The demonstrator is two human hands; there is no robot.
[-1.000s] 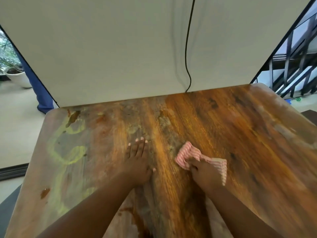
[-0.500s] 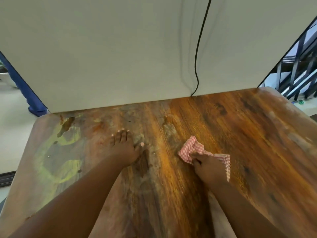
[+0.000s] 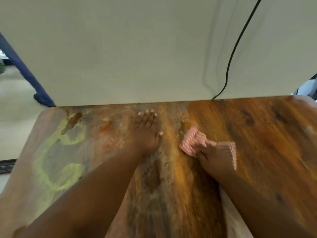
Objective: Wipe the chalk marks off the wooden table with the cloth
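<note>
Fingers of the right hand (image 3: 215, 156) are curled round a bunched pink-and-white striped cloth (image 3: 193, 140), which pokes out toward the table's middle and trails a second fold past the hand's outer edge; the wad rests on the wooden table (image 3: 265, 143) near its centre line. Beside it, a little apart, the left hand (image 3: 145, 133) lies flat on the boards with fingers straight and together, holding nothing, apparently bracing. Compared with a second ago, that left hand has slid farther up the table toward the white panel (image 3: 137, 48) standing at the far edge, while the cloth hand has barely shifted relative to the grain beneath it. Yellow chalk marks (image 3: 63, 158), looping rings smeared over a greyish patch, sit well apart to the left, near the table's left edge, and look just as they did in the earlier views, so I judge the main wiping there is not yet done and the cloth must cross past the left arm to reach them. A black cable (image 3: 235, 48) hangs down the panel to the table's far edge.
</note>
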